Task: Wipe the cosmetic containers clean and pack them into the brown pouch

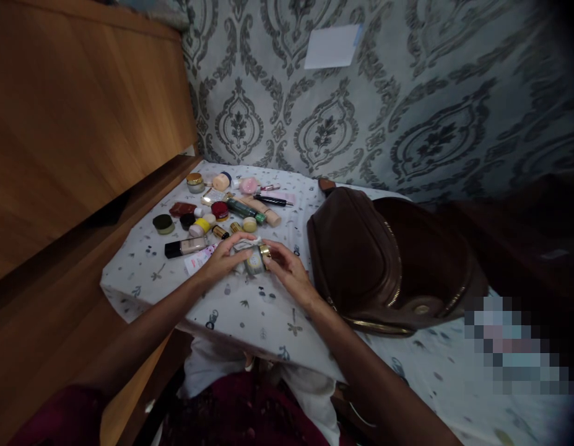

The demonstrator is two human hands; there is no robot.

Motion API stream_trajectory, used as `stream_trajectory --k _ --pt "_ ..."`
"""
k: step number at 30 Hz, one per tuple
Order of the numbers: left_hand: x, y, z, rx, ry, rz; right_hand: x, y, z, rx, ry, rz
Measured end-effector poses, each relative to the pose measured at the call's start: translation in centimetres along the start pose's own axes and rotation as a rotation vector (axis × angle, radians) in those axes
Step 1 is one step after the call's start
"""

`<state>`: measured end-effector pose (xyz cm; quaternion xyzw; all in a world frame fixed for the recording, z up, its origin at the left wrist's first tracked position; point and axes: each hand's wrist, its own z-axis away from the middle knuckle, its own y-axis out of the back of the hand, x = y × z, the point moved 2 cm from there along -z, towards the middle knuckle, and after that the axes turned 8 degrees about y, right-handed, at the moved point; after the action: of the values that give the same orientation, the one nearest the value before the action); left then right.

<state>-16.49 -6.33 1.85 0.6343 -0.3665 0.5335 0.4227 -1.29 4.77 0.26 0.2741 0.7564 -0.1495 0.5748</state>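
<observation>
Beyond my fingertips, the far wall is covered in grey damask wallpaper (407, 124), and a wooden panel (73, 111) slopes along to the left of my left hand. Under both hands lies a white bedsheet (249, 310) with a small leafy print. Just to the right of my right hand (287, 266) sits a brown leather bag (384, 260) with a gold zip, close to my wrist, though I cannot tell whether it touches. Ahead and to the left of my left hand (224, 257) is a scatter of cosmetics. Among them, a foundation bottle (187, 246) with a black cap lies on its side just beyond my left knuckles. A green tube (244, 209) and a black pencil (272, 201) lie farther out, along with a red-lidded pot (220, 210) and a dark round compact (163, 223). Between my two hands, low over the sheet, is the small jar (256, 262). My left fingers are curled round it, with a bit of white wrapping (244, 246) under them. My right fingertips pinch its gold cap (265, 250), so both hands are closed on it.
</observation>
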Motion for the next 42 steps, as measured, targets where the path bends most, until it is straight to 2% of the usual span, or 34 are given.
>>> stream_trajectory --k 3,8,14,18,22,29,42 --pt "0.2 0.0 0.1 -0.018 -0.023 -0.021 0.2 0.0 -0.1 0.013 -0.035 0.034" --pt "0.4 -0.2 0.3 -0.068 0.018 -0.031 0.3 0.0 -0.1 0.018 -0.077 0.018" --pt "-0.2 0.1 0.0 -0.018 -0.007 0.026 -0.1 -0.2 0.0 -0.03 -0.062 -0.035" --pt "-0.6 0.2 -0.3 -0.023 -0.04 0.032 0.1 -0.1 -0.2 -0.005 -0.094 0.047" --pt "-0.7 0.2 -0.2 -0.011 -0.003 0.057 -0.2 0.0 -0.1 -0.004 -0.107 0.029" --pt "-0.2 0.0 -0.1 0.013 0.037 0.136 -0.4 0.0 0.0 -0.033 -0.093 -0.007" --pt "0.3 0.0 -0.1 0.086 0.052 0.116 -1.4 -0.3 0.3 -0.034 -0.138 -0.08"
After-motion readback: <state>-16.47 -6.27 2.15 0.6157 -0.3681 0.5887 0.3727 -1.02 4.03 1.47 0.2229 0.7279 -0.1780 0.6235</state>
